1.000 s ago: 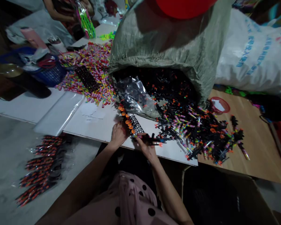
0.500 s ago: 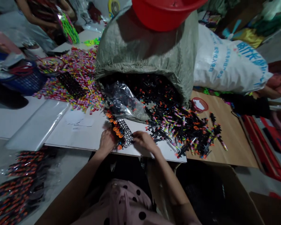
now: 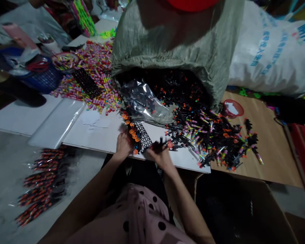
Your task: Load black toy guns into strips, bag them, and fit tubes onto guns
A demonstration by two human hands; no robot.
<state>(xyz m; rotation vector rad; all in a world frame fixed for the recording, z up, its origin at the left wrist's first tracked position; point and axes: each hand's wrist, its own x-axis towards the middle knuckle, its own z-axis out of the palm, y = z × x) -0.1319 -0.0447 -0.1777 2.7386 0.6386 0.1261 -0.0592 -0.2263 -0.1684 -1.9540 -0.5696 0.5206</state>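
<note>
In the head view, a black perforated strip (image 3: 141, 135) is seen lying slantwise on the white board (image 3: 101, 135), at its near edge, with a row of orange caps (image 3: 132, 130) set along its left side. The near end of the strip is steadied by the left hand (image 3: 123, 145), whose fingers are curled against it from the left; how tightly it is closed cannot be told. A thin black stick with an orange tip (image 3: 160, 145) is pinched between thumb and fingertips of the right hand (image 3: 159, 156), and is held level just to the right of the strip's near end, its orange tip pointing away to the right.

Beyond the hands, a grey woven sack (image 3: 173, 44) is tipped open on the board, and a heap of black sticks (image 3: 210, 135) with orange and coloured tips is spilled from its mouth across the board and the wooden tabletop (image 3: 271, 149). A crumpled clear plastic bag (image 3: 144, 101) lies at the sack's mouth, just behind the strip. A spread of small multicoloured pieces (image 3: 96, 74) is seen further left, with a blue basket (image 3: 44, 79) beside it. Bundles of sticks in clear wrap (image 3: 43, 183) lie low on the left, and a white printed sack (image 3: 271, 51) rests at the far right
</note>
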